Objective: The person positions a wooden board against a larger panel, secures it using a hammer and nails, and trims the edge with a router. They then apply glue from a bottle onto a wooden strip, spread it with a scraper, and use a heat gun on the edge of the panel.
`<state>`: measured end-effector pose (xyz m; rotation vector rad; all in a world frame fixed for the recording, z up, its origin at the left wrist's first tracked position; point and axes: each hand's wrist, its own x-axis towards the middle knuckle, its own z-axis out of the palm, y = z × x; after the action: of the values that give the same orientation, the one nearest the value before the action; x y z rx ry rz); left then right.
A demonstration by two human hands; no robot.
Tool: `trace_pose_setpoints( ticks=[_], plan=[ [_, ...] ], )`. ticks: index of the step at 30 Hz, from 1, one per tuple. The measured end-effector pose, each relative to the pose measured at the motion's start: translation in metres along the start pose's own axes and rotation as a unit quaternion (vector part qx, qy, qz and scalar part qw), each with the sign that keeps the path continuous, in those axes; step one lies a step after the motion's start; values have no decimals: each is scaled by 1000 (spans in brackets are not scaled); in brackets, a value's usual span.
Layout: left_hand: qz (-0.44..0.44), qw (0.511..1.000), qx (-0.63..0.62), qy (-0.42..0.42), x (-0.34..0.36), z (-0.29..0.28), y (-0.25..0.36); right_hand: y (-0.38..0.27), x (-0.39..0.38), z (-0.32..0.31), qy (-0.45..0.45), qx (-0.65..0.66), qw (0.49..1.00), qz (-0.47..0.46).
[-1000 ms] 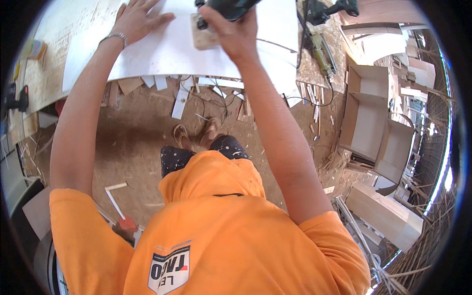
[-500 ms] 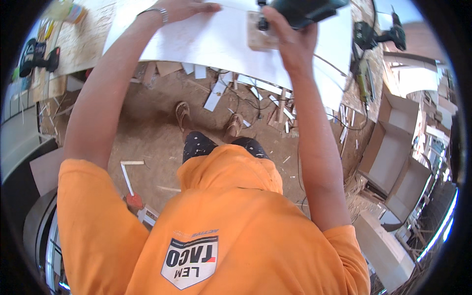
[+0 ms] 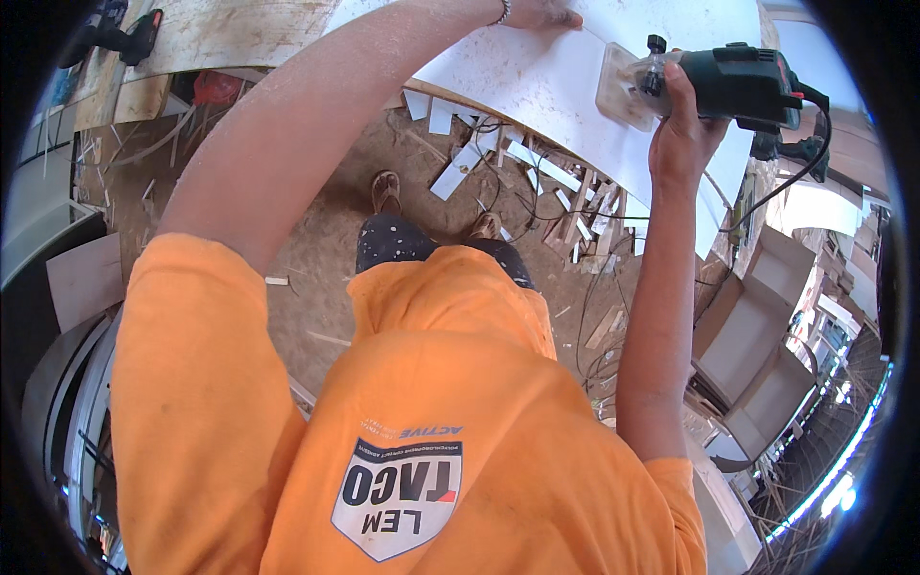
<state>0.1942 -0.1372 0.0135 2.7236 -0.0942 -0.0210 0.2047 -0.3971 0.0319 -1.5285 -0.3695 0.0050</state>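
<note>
My right hand [image 3: 685,125] grips a dark green trim router [image 3: 743,86] by its lower end, with the thumb along the housing near a black knob. The router's body leans over to the right, and its clear, dusty base [image 3: 623,88] is over the white board [image 3: 546,77]; whether it sits fully flat is hard to tell. My left hand [image 3: 541,13] rests on the same board to the left of the base, thumb stretched out and nothing in it. Part of that hand is cut off by the top edge. Sawdust lies on the board near it.
A black cable [image 3: 781,187] loops down from the router. Cordless drills lie at the far left [image 3: 142,38] and beyond the board's right side [image 3: 805,153]. Wood offcuts [image 3: 465,165] and cords litter the floor below the board's edge. An open box-like cabinet [image 3: 738,326] stands at right.
In the picture, both hands and the router have moved right, the router also lower. The left forearm now reaches further across. The view has shifted too. The right hand still holds the router.
</note>
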Motion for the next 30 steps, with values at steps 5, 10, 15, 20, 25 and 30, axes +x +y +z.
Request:
trace_pose_setpoints(
  ticks=[5,10,15,20,25,30],
  plan=[
    [-8,1000,22,2,-3,-6,3,-2,-3,31,17,-15,999,-38],
    [21,997,13,67,-1,10,-6,-5,-6,54,33,-11,998,-45],
    [39,997,-2,66,-3,5,-12,-5,-5,66,31,6,999,-25],
    [84,996,-27,26,12,5,-48,3,0,70,2,23,999,-27],
    [89,993,-81,-22,-5,-26,-56,6,1,71,10,-2,1000,-24],
    [95,989,-110,8,-4,-14,-67,-14,-3,99,24,28,999,-17]
  ],
)
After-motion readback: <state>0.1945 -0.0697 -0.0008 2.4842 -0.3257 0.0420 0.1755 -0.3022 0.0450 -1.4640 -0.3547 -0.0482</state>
